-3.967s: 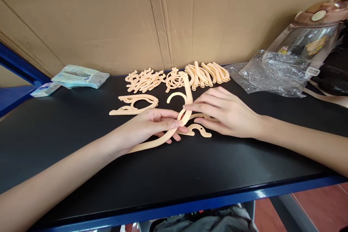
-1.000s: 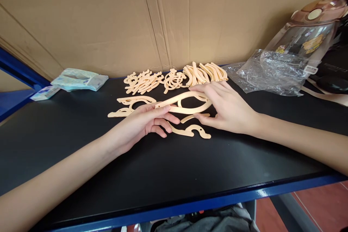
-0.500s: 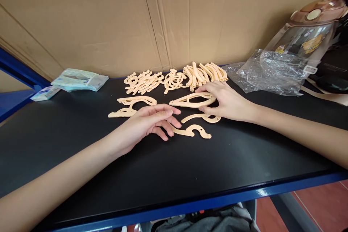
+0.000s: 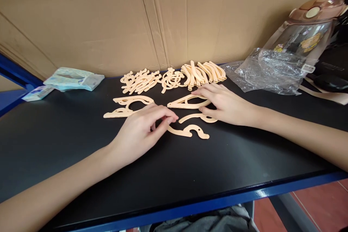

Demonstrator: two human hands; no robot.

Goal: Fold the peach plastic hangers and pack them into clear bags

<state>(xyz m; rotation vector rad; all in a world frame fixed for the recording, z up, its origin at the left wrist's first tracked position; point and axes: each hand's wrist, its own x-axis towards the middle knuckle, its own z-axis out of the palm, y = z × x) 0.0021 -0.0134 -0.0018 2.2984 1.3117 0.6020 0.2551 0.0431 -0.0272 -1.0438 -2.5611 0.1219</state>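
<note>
On the black tabletop (image 4: 81,145) lie flat peach-coloured plastic pieces. My right hand (image 4: 227,108) rests on the right end of a folded, loop-shaped piece (image 4: 185,102), index finger along its far side and thumb on its near side. A short curved strip (image 4: 197,117) lies just below that hand. My left hand (image 4: 141,130) lies palm down with fingers stretched out, its fingertips touching the left end of a hook-shaped piece (image 4: 190,131). Another folded piece (image 4: 126,106) lies left of my left hand.
Piles of the same peach pieces (image 4: 140,79) (image 4: 203,70) line the back by a cardboard wall (image 4: 108,18). A crumpled clear bag (image 4: 272,70) and a clear bottle (image 4: 307,32) stand at the right. A tissue pack (image 4: 73,78) lies at the left.
My hands folded a long piece into a loop and my right hand laid it down. My left hand let go, turned palm down and reached the hook-shaped piece.
</note>
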